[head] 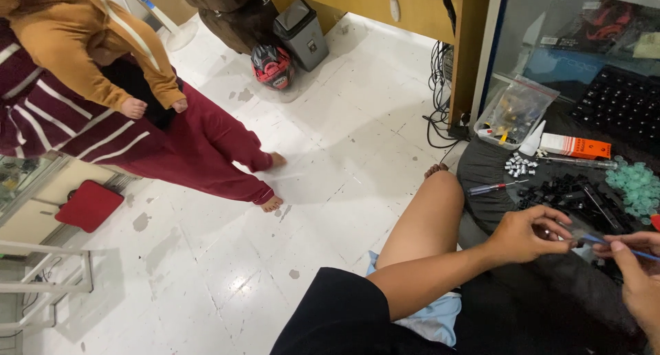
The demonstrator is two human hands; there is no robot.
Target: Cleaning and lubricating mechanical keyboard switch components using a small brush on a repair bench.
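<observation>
Watching the head cam, I saw the left hand (526,235) pinched shut on a small dark piece (576,233) at its fingertips, held in the air just above the black pile of parts (570,193) on the dark cloth (485,169). The right hand (636,269) was closed round a thin blue tool (629,248), tip touching or v. near the piece; couldn't tell which. Risk as I judged it: the piece was tiny and pinched only at the tips, so a hard push from the tool could've popped it out into the pile or onto the white floor (330,142). The teal caps (636,186) and silver bits (520,166) lay loose nearby, and a bystander in red trousers (199,149) stood well apart, no hazard.
</observation>
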